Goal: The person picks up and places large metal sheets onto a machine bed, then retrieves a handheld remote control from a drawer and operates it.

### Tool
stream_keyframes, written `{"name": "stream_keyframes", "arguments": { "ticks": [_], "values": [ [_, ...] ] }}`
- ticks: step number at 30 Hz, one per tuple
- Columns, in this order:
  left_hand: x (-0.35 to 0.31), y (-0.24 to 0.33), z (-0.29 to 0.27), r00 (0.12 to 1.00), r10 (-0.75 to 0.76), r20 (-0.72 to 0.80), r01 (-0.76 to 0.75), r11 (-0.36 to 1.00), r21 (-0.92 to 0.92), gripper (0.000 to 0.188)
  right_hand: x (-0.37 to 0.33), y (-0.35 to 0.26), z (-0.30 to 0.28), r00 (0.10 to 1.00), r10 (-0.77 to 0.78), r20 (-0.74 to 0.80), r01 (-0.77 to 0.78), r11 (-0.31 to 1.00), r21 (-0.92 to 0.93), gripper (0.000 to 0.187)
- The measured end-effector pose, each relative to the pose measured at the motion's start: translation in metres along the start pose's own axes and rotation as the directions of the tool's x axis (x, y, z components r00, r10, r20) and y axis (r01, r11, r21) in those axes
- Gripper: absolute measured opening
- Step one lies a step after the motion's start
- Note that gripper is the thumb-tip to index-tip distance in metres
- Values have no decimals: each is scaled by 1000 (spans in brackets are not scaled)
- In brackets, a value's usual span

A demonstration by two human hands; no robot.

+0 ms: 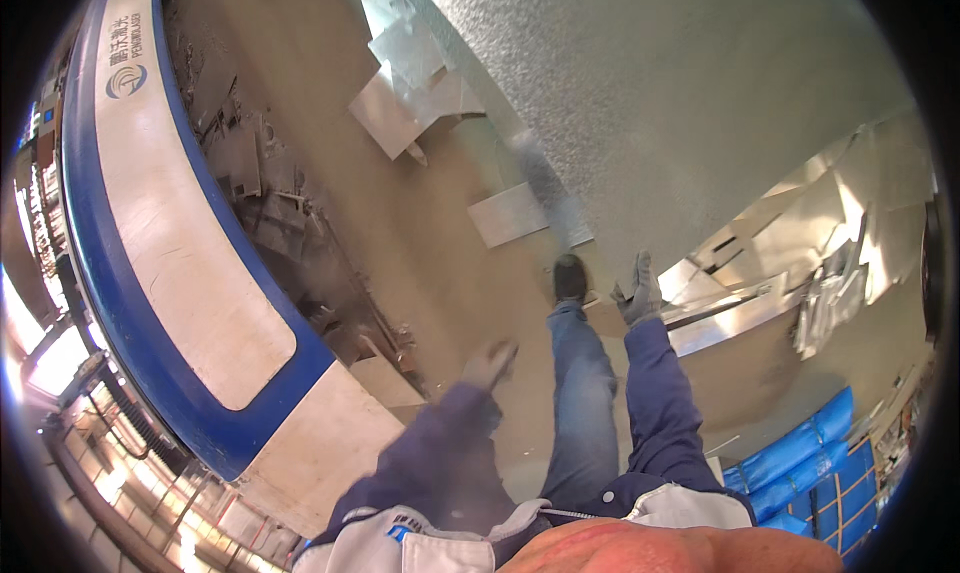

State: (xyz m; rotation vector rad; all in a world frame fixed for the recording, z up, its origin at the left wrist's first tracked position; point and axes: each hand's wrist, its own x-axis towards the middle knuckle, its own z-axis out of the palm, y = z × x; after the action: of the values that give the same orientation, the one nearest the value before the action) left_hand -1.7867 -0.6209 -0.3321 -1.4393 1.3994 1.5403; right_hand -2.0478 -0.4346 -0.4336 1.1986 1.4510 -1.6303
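Observation:
A large flat grey metal sheet (720, 83) fills the upper right. My right hand (642, 291), in a grey glove, is at its near corner, fingers stretched up and thumb apart. Whether the fingertips touch the sheet or stop just short of it, I cannot tell. My left hand (488, 363), also gloved, hangs over the floor to the left of my leg, away from the sheet. It is smeared by motion, so its fingers do not show clearly, and I make out nothing in it.
Loose metal offcuts (400, 113) lie along the sheet's left edge, one flat piece (508, 214) near my shoe (570, 278). Bright scrap strips (830, 243) are heaped at right. A blue and white machine housing (180, 203) curves along the left, dark scrap beside it. Blue wrapped bundles (800, 453) sit lower right.

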Motion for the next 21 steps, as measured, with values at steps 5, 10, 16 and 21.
{"name": "stream_keyframes", "arguments": {
  "ticks": [5, 10, 16, 21],
  "values": [
    [39, 241, 39, 856, 436, 277, -52, 607, -793, 77, -135, -94, -1, 861, -63, 505, -13, 989, 146, 27],
    [-48, 349, 52, 858, 500, 121, -424, 820, -384, 58, -238, -144, 11, 843, -389, 373, 295, 912, 284, 29],
    [-164, 352, -39, 790, 597, 142, -418, 693, -587, 45, -382, -143, 59, 780, -417, 467, 328, 908, 262, 22],
    [-271, 326, -194, 580, 815, 10, -778, 557, -291, 38, -534, -81, 134, 739, -310, 598, 255, 951, 177, 35]
  ]
}}
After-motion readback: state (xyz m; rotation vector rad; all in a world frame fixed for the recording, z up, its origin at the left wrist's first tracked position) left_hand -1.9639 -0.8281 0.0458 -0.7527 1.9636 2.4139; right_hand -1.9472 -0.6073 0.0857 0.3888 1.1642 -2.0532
